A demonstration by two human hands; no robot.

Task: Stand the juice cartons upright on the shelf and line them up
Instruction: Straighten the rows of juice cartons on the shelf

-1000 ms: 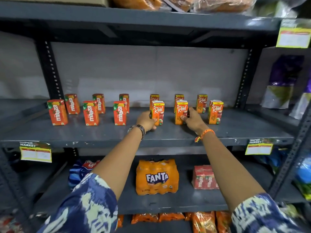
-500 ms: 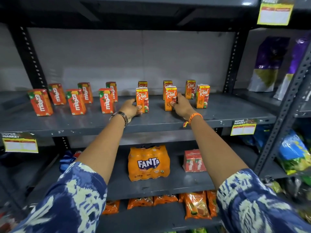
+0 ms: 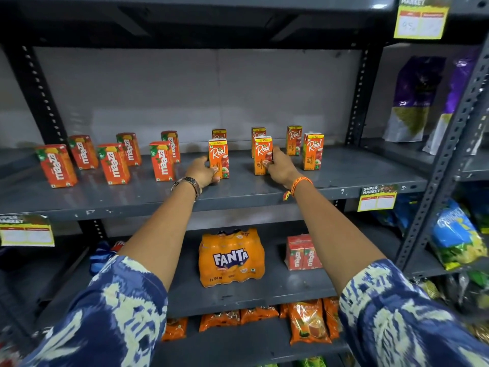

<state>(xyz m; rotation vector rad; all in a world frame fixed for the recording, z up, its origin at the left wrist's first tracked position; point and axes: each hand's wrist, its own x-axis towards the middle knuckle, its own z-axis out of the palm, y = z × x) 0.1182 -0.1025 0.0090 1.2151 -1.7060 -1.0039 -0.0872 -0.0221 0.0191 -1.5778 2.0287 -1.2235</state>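
A: Report the near field first.

B: Two forearms in blue-and-cream patterned sleeves [image 3: 111, 313] reach up to the grey metal shelf [image 3: 238, 194]. The left hand [image 3: 202, 172] wears a beaded wristband; its fingers [image 3: 214, 170] are wrapped around the lower left edge of the front-left Real carton [image 3: 218, 157], pinching it. The right hand [image 3: 280, 165] wears an orange thread; its fingers [image 3: 266, 163] are closed on the right side of the front-middle Real carton [image 3: 262, 154].

A: Orientation of the cartons?

B: Both held cartons stand upright, long axis vertical, printed faces toward the camera. A third front carton [image 3: 313, 151] stands upright to the right, apart from the hand. Three more Real cartons [image 3: 294, 140] stand behind, also vertical, partly hidden. To the left, six red Maaza cartons [image 3: 113, 164] stand in two staggered rows, upright but leaning outward in this wide view.

A: Materials and shapes?

B: The cartons are rectangular printed board boxes, orange or red. The shelf is painted steel, scuffed, with perforated uprights [image 3: 357, 96]. Yellow price tags [image 3: 377, 198] hang from its front lip.

A: Other levels?

B: Below, a shrink-wrapped Fanta pack [image 3: 231, 258] holds orange bottles, with a wrapped Maaza multipack [image 3: 303, 252] to its right. Lower still lie glossy orange pouches [image 3: 307, 321]. At far right, purple bags [image 3: 418, 96] stand on the adjoining shelf.
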